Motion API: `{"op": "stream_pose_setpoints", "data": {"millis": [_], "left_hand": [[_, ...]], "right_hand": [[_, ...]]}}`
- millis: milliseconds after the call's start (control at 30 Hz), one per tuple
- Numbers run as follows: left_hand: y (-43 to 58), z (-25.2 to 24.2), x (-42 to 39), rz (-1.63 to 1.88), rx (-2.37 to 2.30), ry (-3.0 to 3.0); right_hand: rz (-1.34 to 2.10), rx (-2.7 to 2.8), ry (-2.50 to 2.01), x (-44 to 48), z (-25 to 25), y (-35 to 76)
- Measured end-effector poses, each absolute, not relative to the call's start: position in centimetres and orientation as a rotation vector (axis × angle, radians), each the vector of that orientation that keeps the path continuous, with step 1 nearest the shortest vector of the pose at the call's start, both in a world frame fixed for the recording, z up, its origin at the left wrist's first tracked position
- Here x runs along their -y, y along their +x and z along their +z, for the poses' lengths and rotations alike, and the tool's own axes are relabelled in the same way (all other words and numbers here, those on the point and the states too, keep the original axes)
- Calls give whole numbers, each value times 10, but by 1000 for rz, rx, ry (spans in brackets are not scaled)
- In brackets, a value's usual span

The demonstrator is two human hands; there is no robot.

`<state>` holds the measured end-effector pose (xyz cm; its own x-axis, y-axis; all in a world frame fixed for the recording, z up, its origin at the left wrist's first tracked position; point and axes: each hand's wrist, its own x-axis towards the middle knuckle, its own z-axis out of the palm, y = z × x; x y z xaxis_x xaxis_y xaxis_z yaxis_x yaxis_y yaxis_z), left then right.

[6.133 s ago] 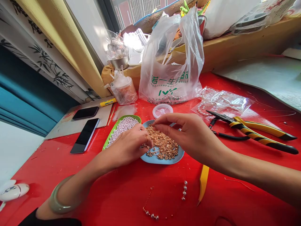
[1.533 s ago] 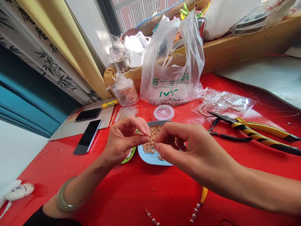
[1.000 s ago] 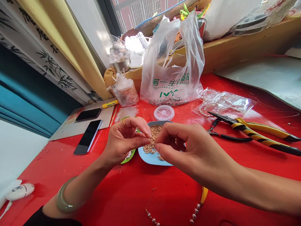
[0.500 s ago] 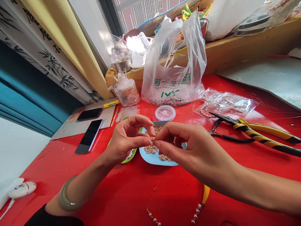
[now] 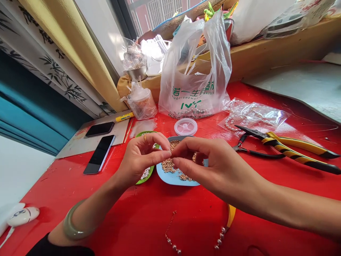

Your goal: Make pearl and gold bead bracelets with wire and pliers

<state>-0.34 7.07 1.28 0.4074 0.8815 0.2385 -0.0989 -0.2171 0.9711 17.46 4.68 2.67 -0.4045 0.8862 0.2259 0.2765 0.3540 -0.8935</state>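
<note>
Gold-ringed, the left hand [image 5: 134,160] has its thumb and forefinger pressed together; anything pinched there is too small for me to make out. The right hand [image 5: 213,160] meets it fingertip to fingertip, thumb and forefinger curled close, but I can't tell whether that grip closes on something. Both hang over the blue tray [image 5: 173,181], where plenty of loose gold beads [image 5: 169,166] lie, and the right hand blocks part of it from me. Just to the left, mostly behind the left hand, the green tray [image 5: 150,176] holds white beads [image 5: 145,173].

Nearer me on the red surface [image 5: 138,220] are a chain [image 5: 167,227] with a few silvery beads and a short bead strand [image 5: 222,235], well apart. I'd call those partly made; their lower ends run toward the edge of my view, so I can't see whether they join. With this much loose stock, I judge the work unfinished.

A yellow handle [image 5: 231,215] pokes out beneath the right forearm. Beyond it lie the pliers [image 5: 279,146]. Farther back, a round lid [image 5: 185,127] and a plastic bag [image 5: 193,96] crowd the trays' far side; a phone [image 5: 99,154] lies off left.
</note>
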Motion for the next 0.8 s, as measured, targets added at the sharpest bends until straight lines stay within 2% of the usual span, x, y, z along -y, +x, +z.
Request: {"op": "stream_pose_setpoints", "data": {"millis": [800], "left_hand": [[-3,11,-73,1099,-888,1600]], "right_hand": [[794,1938,-1012,-54,20,176]]}}
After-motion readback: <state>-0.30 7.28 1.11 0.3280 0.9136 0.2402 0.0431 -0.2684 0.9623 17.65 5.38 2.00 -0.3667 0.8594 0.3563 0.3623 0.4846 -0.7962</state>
